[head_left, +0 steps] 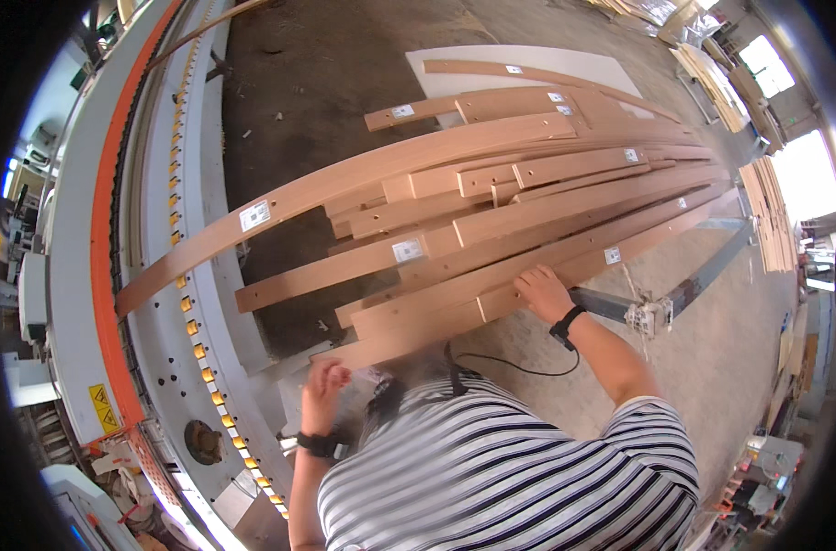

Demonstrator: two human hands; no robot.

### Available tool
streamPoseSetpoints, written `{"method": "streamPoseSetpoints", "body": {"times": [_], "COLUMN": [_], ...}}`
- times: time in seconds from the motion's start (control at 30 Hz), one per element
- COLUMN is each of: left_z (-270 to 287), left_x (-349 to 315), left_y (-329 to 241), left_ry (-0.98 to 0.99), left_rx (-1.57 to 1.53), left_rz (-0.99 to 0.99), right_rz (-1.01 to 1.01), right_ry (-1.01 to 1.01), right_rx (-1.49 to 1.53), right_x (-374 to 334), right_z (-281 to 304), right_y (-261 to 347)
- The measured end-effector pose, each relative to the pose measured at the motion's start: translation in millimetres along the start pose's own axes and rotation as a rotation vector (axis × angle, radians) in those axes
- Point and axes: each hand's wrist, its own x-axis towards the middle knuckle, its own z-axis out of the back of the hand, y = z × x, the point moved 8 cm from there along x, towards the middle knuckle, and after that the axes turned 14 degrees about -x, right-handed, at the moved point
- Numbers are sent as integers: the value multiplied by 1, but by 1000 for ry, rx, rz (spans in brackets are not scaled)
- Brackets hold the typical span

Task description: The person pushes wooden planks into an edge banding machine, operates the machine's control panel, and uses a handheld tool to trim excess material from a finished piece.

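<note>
Long brown wooden boards lie in a loose stack in front of me, running from left to far right. My left hand (pixel 323 390) has its fingers curled at the near left end of a wooden board (pixel 381 344), blurred there. Farther along the near side of the stack, my right hand (pixel 544 294) bends its fingers over the edge of a board (pixel 588 266) bearing a white label. Another labelled board (pixel 335 266) lies behind these. A longer one (pixel 207 243) reaches left across onto the machine's edge. Dark bands circle both wrists.
At left stands a long machine with an orange beam (pixel 106 275) and a row of yellow rollers (pixel 197 352). A grey metal support (pixel 712 275) stands right of the stack. A white sheet (pixel 565 62) lies behind it. More boards (pixel 769 211) are stacked at far right.
</note>
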Motion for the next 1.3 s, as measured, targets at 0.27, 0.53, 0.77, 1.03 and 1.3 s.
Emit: {"method": "streamPoseSetpoints", "body": {"times": [0.27, 0.53, 0.77, 1.03, 1.3], "left_z": [-55, 110, 297, 405, 408], "left_x": [-15, -63, -163, -173, -130], "left_y": [-20, -30, 2, 75, 69], "left_ry": [124, -724, -1181, -1433, -1392], "left_rx": [-806, -833, -901, -519, -17], "left_rz": [112, -191, -497, -230, -202], "right_rz": [386, 383, 156, 537, 391], "right_ry": [-346, 28, 507, -124, 41], "right_rx": [380, 670, 400, 160, 257], "right_x": [73, 84, 36, 56, 82], "right_z": [171, 173, 26, 118, 153], "right_y": [143, 173, 20, 133, 207]}}
